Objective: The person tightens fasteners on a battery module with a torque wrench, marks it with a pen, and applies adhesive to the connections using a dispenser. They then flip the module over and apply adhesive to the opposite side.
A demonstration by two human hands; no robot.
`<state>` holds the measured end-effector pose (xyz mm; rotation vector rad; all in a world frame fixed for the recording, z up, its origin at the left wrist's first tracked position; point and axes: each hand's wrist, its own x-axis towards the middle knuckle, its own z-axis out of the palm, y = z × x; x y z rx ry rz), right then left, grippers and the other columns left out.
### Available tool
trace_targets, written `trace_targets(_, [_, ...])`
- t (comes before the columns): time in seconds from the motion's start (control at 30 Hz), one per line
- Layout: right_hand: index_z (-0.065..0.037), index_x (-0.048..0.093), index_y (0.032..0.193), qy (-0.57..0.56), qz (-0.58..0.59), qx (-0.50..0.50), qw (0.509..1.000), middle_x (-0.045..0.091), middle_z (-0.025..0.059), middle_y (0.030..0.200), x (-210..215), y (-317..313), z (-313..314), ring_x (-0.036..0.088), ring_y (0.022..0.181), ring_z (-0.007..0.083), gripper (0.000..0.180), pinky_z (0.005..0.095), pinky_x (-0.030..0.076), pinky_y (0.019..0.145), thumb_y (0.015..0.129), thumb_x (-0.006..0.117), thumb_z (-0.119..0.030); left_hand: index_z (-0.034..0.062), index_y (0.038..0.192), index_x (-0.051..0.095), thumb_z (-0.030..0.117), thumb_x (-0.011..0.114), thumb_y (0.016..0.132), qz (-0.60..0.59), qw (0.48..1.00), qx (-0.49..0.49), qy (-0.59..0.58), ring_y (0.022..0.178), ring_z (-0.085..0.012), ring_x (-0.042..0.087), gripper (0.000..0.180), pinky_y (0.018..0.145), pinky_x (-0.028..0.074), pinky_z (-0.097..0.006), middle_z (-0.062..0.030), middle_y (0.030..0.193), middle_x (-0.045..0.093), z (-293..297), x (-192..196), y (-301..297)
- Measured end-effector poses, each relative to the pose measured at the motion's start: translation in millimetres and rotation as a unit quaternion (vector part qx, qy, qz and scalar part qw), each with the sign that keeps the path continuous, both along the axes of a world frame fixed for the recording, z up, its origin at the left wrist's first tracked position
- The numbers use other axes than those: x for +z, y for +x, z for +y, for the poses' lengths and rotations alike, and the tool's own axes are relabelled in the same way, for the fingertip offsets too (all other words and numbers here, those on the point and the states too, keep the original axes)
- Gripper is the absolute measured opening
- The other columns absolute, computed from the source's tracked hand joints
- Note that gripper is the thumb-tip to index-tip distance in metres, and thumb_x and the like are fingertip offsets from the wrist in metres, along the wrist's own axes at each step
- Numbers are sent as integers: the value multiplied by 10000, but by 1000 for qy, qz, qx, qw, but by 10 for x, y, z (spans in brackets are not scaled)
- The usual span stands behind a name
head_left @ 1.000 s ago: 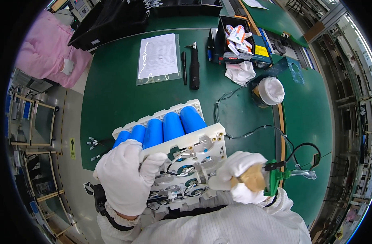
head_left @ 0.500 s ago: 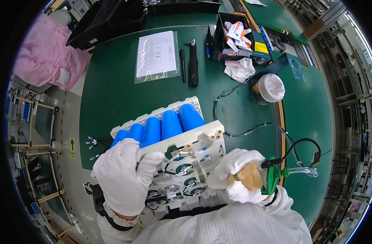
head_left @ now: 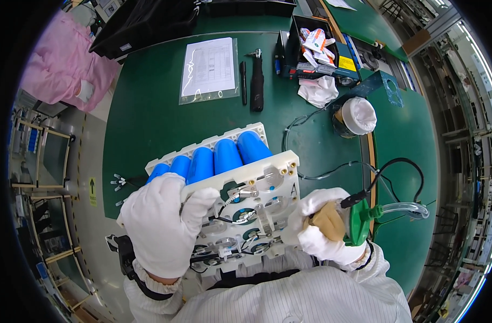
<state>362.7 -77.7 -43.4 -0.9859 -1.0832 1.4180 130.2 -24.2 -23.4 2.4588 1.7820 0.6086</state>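
A battery module [head_left: 273, 166] with a white plastic frame and a row of blue cylindrical cells [head_left: 227, 156] is tilted up in front of me. Its face with wires, metal tabs and round openings is turned toward me. My white-gloved left hand [head_left: 157, 229] grips the module's left side, thumb over the top edge. In my gloved right hand [head_left: 325, 248] is a dispensing syringe [head_left: 327, 220], wrapped in tan material, with a green cap [head_left: 359, 223] and clear air hose. It sits close against the module's right side; its tip is hidden behind my fingers.
On the green table [head_left: 143, 129] lie a sleeved paper sheet [head_left: 209, 67], a black pen [head_left: 243, 83] and a ratchet tool [head_left: 256, 81]. A box of packets [head_left: 316, 46], crumpled cloth [head_left: 318, 91] and lined cup [head_left: 359, 116] stand right. A person in pink [head_left: 65, 59] is at far left.
My right hand and the syringe have shifted slightly up and right, and the green cap's hose has swung with them. The module stays in my left hand, tilted a little differently.
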Motion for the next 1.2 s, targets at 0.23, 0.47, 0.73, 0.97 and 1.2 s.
trace_targets(0.23, [-40,594,976,-170,-35,106,979,625,22,854,177,-162,49,588,735,103,309,261,504,661,729,772,-92,38,796,572,413,605,872,12,1000,-3,0,624,-309,563,384,581,433,-389,-117,690,566,21,11,-19])
trace_targets(0.47, [-74,635,852,93,-363,164,912,642,83,803,31,-291,202,633,725,271,281,348,524,671,754,743,-314,50,757,550,416,614,866,-12,1000,-7,9,574,-305,542,388,546,418,-384,-108,620,526,32,-7,-30])
trace_targets(0.73, [-61,618,842,43,-296,163,940,627,78,766,-9,-306,186,624,715,269,301,360,516,665,760,734,-327,63,637,462,453,645,825,-24,999,-8,41,533,-291,506,471,504,406,-397,-97,576,448,43,-44,-12])
trace_targets(0.97, [-45,600,957,63,-379,229,894,615,70,842,75,-250,230,620,810,233,258,365,526,749,801,701,-223,62,640,470,452,647,825,-7,999,-5,53,531,-293,504,467,499,398,-397,-101,573,453,43,-28,-5])
trace_targets(1.2, [-23,542,1094,61,-360,272,890,576,131,1003,177,-199,174,581,983,252,195,462,522,837,916,531,-104,48,753,550,413,615,865,-7,1000,-1,4,580,-312,545,387,543,417,-391,-116,622,524,21,4,-16])
